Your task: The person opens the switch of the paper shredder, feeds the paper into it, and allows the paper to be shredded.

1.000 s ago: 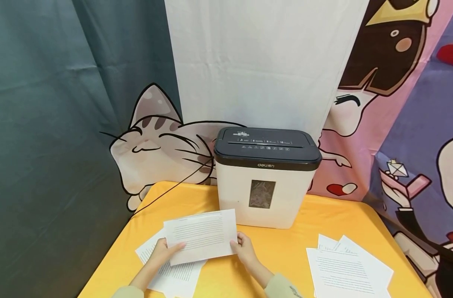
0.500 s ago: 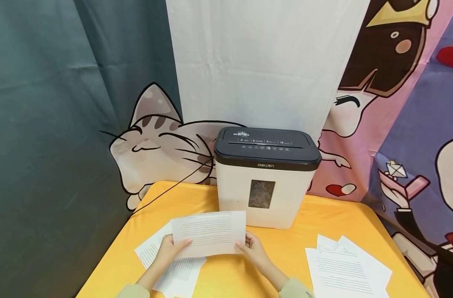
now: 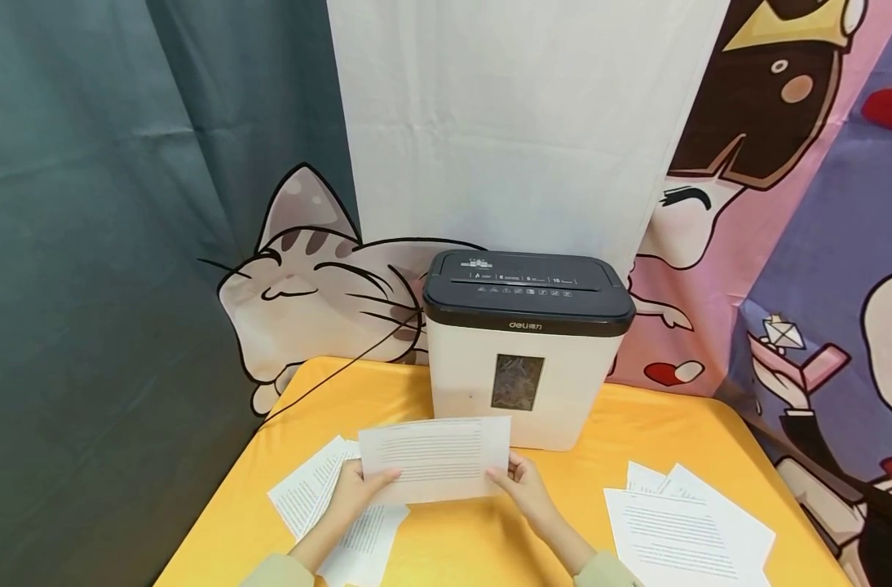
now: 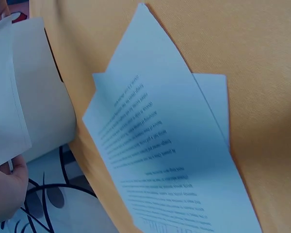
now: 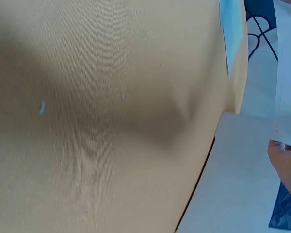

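A printed sheet of paper (image 3: 439, 461) is held up in front of the paper shredder (image 3: 523, 342), its text side facing me. My left hand (image 3: 356, 487) pinches its left edge, thumb on the front. At the right edge my right hand (image 3: 523, 489) pinches it the same way. Both wrist views show the sheet at their margins, with the left hand (image 4: 7, 189) and the right hand (image 5: 287, 167) each gripping an edge. The shredder has a dark lid with a long narrow slot, and a small window in its white bin.
Under my left arm lie several overlapping printed sheets (image 3: 365, 542) on the yellow tablecloth (image 3: 446, 554). Another pile of printed sheets (image 3: 677, 538) rests at the right. A black cord (image 3: 336, 373) runs left from the shredder. Small white scraps (image 5: 42, 107) dot the cloth.
Both hands have carried the sheet to the right, from above the left pile to in front of the shredder. The sheet has also levelled out from a slight tilt.
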`<act>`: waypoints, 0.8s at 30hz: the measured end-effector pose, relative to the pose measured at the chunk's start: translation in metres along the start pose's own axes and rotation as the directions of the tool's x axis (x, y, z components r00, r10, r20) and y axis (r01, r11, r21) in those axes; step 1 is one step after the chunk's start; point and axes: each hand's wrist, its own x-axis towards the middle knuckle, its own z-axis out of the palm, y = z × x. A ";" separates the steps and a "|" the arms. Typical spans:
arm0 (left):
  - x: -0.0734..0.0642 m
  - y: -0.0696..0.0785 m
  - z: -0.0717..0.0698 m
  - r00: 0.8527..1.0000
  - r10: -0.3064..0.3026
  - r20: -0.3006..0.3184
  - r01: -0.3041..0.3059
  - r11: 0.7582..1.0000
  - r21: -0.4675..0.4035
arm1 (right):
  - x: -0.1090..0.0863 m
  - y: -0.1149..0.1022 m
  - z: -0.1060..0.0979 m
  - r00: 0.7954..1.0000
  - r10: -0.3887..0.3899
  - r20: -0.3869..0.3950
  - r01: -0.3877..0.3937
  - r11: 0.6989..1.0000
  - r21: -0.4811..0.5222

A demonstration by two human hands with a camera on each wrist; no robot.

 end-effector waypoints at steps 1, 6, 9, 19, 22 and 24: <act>0.000 0.000 0.001 1.000 0.001 0.015 -0.001 1.000 -0.004 | -0.001 -0.001 -0.002 1.000 0.003 -0.009 -0.003 1.000 0.000; 0.003 0.003 0.006 0.997 0.044 0.067 -0.045 0.999 0.003 | -0.004 -0.007 -0.011 0.999 -0.021 -0.047 0.019 0.999 -0.051; 0.006 0.006 0.007 0.990 0.097 0.107 -0.096 0.995 -0.008 | -0.005 -0.011 -0.018 0.995 -0.053 -0.081 0.046 0.995 -0.090; 0.022 0.027 0.014 0.966 0.177 0.190 -0.176 0.984 -0.025 | -0.005 -0.021 -0.037 0.978 -0.079 -0.191 0.058 0.992 -0.111; 0.025 0.034 0.015 0.959 0.194 0.205 -0.195 0.981 -0.016 | -0.004 -0.026 -0.043 0.977 -0.090 -0.195 0.062 0.988 -0.144; 0.027 0.039 0.016 0.955 0.206 0.214 -0.209 0.978 -0.007 | -0.002 -0.030 -0.046 0.974 -0.101 -0.201 0.067 0.984 -0.167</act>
